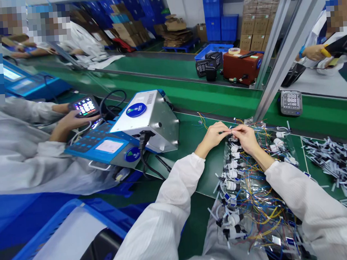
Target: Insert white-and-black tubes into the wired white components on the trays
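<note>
My left hand (214, 137) and my right hand (246, 140) meet fingertip to fingertip above the far end of a row of small pump assemblies. Both are closed in a pinch on something too small to make out. Below them, white-and-black mini pumps (233, 185) with clear tubes lie in rows on clear plastic film (257, 185). Thin yellow, red and blue wires (267, 218) tangle between the rows. A loose small part with yellow wires (202, 121) lies left of my hands.
A heap of tube pieces with black ends (337, 167) lies right. Left stand a silver-and-blue tester (149, 119) and its cables; beside it a co-worker's hand (70, 122) holds a lit display device (86, 107). A metal post (277, 57) rises ahead, near a grey display unit (291, 103).
</note>
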`<state>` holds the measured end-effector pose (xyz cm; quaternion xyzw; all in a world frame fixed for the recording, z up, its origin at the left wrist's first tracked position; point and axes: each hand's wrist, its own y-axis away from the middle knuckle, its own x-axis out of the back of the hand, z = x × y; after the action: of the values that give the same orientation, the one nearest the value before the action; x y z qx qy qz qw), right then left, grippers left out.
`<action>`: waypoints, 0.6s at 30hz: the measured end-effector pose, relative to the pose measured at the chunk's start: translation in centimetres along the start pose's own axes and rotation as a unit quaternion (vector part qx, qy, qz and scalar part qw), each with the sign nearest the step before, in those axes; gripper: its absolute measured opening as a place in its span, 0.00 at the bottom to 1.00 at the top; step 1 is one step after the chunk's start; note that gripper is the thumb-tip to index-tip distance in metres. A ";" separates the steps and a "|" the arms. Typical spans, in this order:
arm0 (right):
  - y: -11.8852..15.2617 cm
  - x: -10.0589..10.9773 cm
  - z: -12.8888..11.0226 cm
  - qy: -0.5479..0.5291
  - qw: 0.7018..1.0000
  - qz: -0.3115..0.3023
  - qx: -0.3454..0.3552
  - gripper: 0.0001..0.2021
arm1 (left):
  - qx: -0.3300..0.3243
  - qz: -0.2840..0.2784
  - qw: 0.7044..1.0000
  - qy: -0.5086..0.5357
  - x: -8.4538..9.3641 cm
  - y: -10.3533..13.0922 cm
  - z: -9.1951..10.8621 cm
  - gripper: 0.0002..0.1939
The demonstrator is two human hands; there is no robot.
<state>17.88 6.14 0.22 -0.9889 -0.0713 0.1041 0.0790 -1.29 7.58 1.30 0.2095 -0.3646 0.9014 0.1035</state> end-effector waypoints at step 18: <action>2.0 10.1 -16.3 0.692 0.708 -0.120 0.080 0.10 | 0.198 0.359 0.877 0.250 3.6 18.1 18.4 0.19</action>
<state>31.47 3.44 13.69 -0.7569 -0.1060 -0.6142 0.1966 -5.06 -18.12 3.72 -0.1519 -0.1908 0.9524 -0.1828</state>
